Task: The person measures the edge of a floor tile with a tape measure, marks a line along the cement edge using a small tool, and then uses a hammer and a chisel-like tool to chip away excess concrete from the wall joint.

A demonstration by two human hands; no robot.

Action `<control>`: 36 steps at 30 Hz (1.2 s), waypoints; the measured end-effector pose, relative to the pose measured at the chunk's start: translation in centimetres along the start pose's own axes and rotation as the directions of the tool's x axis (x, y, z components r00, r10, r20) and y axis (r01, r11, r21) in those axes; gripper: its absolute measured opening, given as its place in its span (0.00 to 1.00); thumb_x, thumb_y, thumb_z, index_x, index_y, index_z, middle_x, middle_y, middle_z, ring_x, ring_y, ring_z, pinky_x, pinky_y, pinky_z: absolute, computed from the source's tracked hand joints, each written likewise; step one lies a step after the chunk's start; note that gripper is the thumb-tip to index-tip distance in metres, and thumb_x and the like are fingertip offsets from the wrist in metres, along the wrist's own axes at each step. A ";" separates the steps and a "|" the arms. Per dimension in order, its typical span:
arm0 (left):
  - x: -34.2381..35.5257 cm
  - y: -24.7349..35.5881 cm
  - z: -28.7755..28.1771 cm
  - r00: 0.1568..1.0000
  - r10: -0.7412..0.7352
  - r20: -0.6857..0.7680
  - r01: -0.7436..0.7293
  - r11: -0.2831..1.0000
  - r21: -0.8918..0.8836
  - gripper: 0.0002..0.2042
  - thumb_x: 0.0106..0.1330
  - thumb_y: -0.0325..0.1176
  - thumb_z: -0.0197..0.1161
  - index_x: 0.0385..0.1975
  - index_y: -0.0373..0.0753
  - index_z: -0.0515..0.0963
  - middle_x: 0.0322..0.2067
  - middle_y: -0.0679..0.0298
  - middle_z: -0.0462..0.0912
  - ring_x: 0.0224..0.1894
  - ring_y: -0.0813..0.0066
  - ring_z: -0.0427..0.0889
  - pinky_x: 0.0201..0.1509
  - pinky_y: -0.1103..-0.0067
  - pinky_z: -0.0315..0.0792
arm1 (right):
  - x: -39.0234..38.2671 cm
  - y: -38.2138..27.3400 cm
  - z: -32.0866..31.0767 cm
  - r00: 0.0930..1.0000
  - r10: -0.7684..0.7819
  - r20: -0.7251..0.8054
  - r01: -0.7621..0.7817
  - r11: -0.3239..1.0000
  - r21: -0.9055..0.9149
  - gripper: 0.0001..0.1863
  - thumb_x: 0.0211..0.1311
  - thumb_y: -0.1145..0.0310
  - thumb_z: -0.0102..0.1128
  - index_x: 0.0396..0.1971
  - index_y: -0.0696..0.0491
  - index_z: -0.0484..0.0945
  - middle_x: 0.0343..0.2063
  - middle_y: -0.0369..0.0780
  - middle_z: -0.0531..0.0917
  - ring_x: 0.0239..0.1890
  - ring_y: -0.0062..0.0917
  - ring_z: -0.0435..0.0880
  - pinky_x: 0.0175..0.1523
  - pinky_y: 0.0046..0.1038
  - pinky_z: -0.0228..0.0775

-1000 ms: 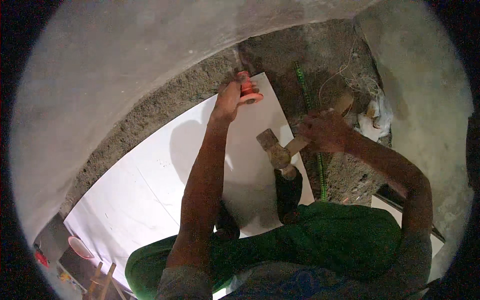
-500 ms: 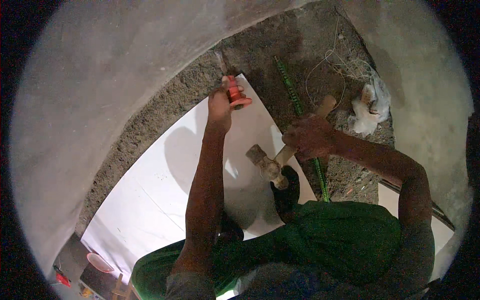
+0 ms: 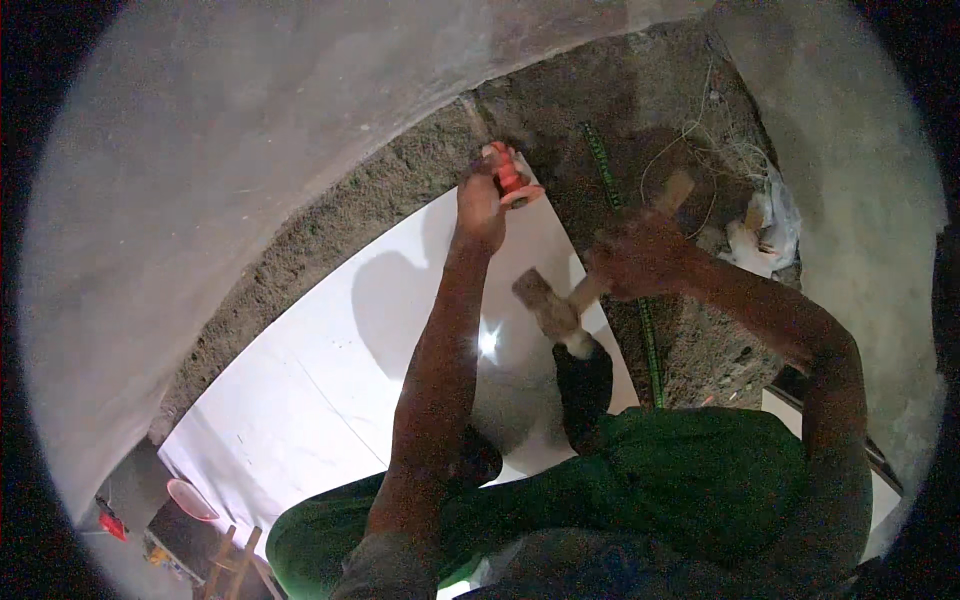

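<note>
chisel grip (image 3: 510,178): orange-red | strip (image 3: 651,350): green, seemingly dark-ticked | tiles (image 3: 270,400): white | trousers (image 3: 700,465): dark green

Light is uneven: the white slab (image 3: 285,390) washes out toward its lower left, while a small starburst of glare gleams beside the left forearm (image 3: 437,370). Soft grey shadows cover the slab's upper and right parts. The rough floor (image 3: 560,110) is dim, the right hand (image 3: 640,257) and hammer (image 3: 548,305) look slightly soft, grain speckles the green trousers (image 3: 700,465), and fisheye distortion bows the wall's (image 3: 250,130) base, within black corners.
</note>
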State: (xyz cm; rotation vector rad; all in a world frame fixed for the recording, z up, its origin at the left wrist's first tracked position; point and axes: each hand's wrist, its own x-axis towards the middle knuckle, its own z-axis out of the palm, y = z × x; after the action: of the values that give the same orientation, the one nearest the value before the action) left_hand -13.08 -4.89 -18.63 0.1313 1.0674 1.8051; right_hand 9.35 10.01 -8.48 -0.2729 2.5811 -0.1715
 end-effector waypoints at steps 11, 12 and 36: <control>0.6 0.0 -0.4 0.999 -0.022 0.040 0.029 0.984 -0.176 0.10 0.79 0.35 0.55 0.52 0.37 0.71 0.40 0.62 0.76 0.39 0.71 0.80 0.50 0.69 0.84 | 1.3 3.4 0.1 0.967 0.147 -0.206 -0.149 0.989 0.009 0.37 0.45 0.43 0.73 0.54 0.48 0.78 0.44 0.42 0.84 0.49 0.44 0.83 0.55 0.51 0.75; 0.8 -0.1 -0.6 0.999 -0.027 0.044 0.034 0.984 -0.178 0.10 0.79 0.35 0.55 0.52 0.37 0.71 0.40 0.62 0.76 0.39 0.71 0.80 0.50 0.69 0.84 | 0.9 3.0 0.0 0.969 0.138 -0.204 -0.143 0.990 -0.012 0.37 0.46 0.42 0.73 0.54 0.48 0.78 0.45 0.43 0.84 0.49 0.45 0.83 0.56 0.51 0.74; -1.7 -1.5 -3.5 0.996 -0.076 0.052 0.089 0.948 -0.307 0.15 0.79 0.47 0.55 0.52 0.41 0.72 0.36 0.65 0.76 0.33 0.72 0.79 0.46 0.68 0.81 | 0.4 -0.5 -0.4 0.992 -0.031 -0.122 0.031 1.000 -0.005 0.42 0.43 0.38 0.74 0.59 0.43 0.78 0.47 0.43 0.82 0.49 0.39 0.83 0.52 0.51 0.74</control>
State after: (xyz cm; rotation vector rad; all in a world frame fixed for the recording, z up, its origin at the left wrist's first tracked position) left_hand -12.99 -8.21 -21.21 -0.0667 0.7398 1.8611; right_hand 8.88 9.44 -8.21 -0.3131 2.6996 -0.2009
